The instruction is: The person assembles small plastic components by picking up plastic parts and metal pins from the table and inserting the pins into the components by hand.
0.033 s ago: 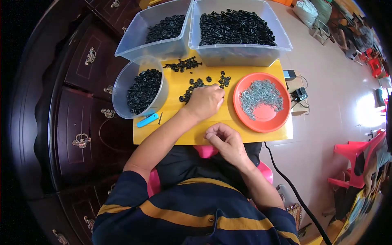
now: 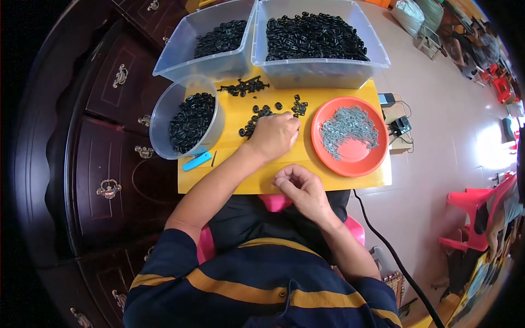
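Note:
My left hand [image 2: 275, 134] is curled over the yellow table [image 2: 246, 172], beside a loose group of small black oval plastic parts [image 2: 262, 111]. Its fingertips point down and away, so whatever they pinch is hidden. Just past them lies a smaller cluster of black plastic pieces [image 2: 299, 106]. At the table's front edge, my right hand [image 2: 303, 191] has thumb and fingers pressed together, and anything between them is too small to make out. To its right sits a round orange-red dish [image 2: 350, 167] holding many thin silvery metal pins [image 2: 347, 128].
A round clear tub [image 2: 219, 117] of black parts stands left. Two large clear bins [image 2: 322, 68] of black pieces fill the back. Black rod-like pieces [image 2: 243, 86] lie before them. A light-blue handled tool [image 2: 197, 162] rests front left. Dark wooden drawers [image 2: 104, 142] flank the table.

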Motion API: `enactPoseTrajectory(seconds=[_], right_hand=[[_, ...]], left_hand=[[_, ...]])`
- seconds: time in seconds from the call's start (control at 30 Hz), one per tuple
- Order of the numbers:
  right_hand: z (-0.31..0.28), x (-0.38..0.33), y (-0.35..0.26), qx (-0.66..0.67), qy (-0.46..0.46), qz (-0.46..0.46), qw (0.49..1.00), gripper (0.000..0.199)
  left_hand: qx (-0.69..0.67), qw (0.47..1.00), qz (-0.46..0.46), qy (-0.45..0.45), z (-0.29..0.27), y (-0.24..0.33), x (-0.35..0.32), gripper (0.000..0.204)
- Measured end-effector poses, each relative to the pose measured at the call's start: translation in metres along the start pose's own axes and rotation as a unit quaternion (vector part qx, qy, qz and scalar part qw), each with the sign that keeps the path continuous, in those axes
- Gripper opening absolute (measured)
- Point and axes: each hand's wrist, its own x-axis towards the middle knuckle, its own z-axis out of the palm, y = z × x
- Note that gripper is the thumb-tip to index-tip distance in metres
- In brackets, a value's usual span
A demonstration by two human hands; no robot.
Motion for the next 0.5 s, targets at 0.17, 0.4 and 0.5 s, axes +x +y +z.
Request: enactPoseTrajectory(seconds=[0.17,0.4,0.5], right_hand=[[0.003,0.002,-0.005,0.075,-0.002,0.010,0.997,0.011],[-0.010,0.004,-0.009,0.161,0.029,0.006,0.986,0.017],[-0.012,0.003,-0.011,0.295,0.074,0.060,0.951,0.026]], left_hand=[[0.014,1.000,0.009,-0.001,0.002,-0.008,0.002,0.010],[-0.199,0.979,-0.045,0.013,-0.028,0.009,-0.002,0.011],[-0.259,0.965,-0.039,-0.027,-0.058,0.027,-0.010,0.010]])
